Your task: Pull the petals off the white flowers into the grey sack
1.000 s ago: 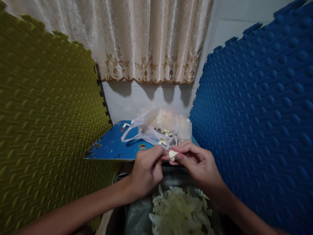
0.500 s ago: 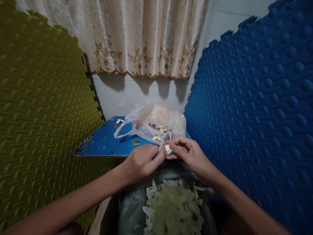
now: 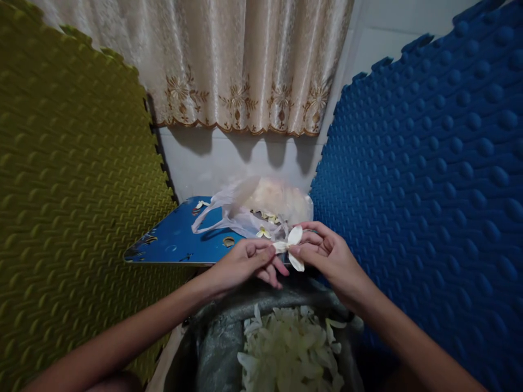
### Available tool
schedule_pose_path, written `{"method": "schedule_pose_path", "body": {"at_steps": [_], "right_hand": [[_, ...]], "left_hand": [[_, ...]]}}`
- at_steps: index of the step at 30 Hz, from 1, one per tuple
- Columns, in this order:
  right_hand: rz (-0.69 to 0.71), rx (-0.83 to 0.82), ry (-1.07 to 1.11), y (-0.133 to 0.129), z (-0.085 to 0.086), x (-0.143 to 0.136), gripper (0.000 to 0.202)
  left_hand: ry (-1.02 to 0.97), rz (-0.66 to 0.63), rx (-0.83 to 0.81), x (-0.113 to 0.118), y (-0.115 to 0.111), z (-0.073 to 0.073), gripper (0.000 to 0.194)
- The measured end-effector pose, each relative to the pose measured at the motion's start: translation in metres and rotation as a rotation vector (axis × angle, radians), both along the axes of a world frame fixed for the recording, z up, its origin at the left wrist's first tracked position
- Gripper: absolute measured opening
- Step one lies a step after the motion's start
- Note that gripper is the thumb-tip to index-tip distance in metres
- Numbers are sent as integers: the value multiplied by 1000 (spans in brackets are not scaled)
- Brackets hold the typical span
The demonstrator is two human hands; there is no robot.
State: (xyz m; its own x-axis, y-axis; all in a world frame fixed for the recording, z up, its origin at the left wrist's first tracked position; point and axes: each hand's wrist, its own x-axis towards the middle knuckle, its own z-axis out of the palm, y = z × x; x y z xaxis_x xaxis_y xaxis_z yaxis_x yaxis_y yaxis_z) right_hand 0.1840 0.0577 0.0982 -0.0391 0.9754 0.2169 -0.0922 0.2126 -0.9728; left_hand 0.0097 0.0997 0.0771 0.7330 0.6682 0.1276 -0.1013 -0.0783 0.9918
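Note:
Between my two hands is a white flower [image 3: 296, 237] with its long petals spread. My left hand [image 3: 255, 261] pinches one petal between thumb and forefinger, its other fingers loosely curled. My right hand [image 3: 322, 247] grips the flower near its middle with thumb and fingertips. Just beyond them, a thin white plastic bag [image 3: 281, 197] lies on a blue tabletop [image 3: 171, 237], with several white flowers at its mouth. One yellow-centred flower [image 3: 263, 233] rests at the bag's front. Below my hands, a heap of white petals [image 3: 290, 348] fills a dark, greyish-green lined container [image 3: 220, 348].
A yellow foam mat [image 3: 81, 179] stands upright on the left, and a blue foam mat [image 3: 433, 163] on the right. Behind the table hangs a beige embroidered curtain [image 3: 229, 65] over a white tiled wall [image 3: 192, 163]. A loose flower [image 3: 200, 206] lies at the table's back left.
The small, folded white piece between my fingers now shows as a flower with spread petals. My left fingers have loosened and uncurled somewhat, and the view has shifted slightly.

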Motion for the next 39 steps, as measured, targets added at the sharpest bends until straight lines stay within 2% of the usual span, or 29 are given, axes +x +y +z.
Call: {"method": "schedule_pose_path", "body": {"at_steps": [2,4,7,10,12,14,16,18,20,22,27,29,31,35,39], "right_hand": [[-44,16,-33,-1,2,0,38],[-93,47,-80,-2,2,-1,37],[-204,106,-195,-3,-2,-7,29],[-281,134,-310,-5,-7,-13,22],[-310,149,-357,-6,-9,-17,22],[-366,181,-408,-8,-8,-20,21],[-437,228,-500,-10,-7,-22,19],[-505,280,-597,-11,-5,-22,17],[-507,296,-604,-11,-3,-17,17],[-429,262,-507,-8,-1,-8,17],[-122,106,-168,-2,10,11,25],[-59,47,-67,-3,12,13,31],[-53,3,-6,-4,13,12,37],[-43,-80,74,-7,11,5,40],[-15,-94,152,-9,8,0,44]], "left_hand": [[43,-29,-12,1,0,-1,31],[144,50,191,1,0,-2,30],[332,264,847,-3,2,-1,30],[461,325,1449,-6,2,2,23],[514,334,1745,-3,0,1,20],[560,395,2003,2,-3,0,18],[634,469,2133,9,-7,0,19],[700,476,2064,14,-9,2,18],[713,441,1888,14,-11,7,17],[677,418,1717,11,-11,14,20],[635,405,1314,-1,-9,25,29],[619,332,1145,-4,-7,28,31],[572,286,1008,-6,-6,31,27],[386,308,837,-3,-9,36,25],[255,370,765,5,-19,32,19]]}}
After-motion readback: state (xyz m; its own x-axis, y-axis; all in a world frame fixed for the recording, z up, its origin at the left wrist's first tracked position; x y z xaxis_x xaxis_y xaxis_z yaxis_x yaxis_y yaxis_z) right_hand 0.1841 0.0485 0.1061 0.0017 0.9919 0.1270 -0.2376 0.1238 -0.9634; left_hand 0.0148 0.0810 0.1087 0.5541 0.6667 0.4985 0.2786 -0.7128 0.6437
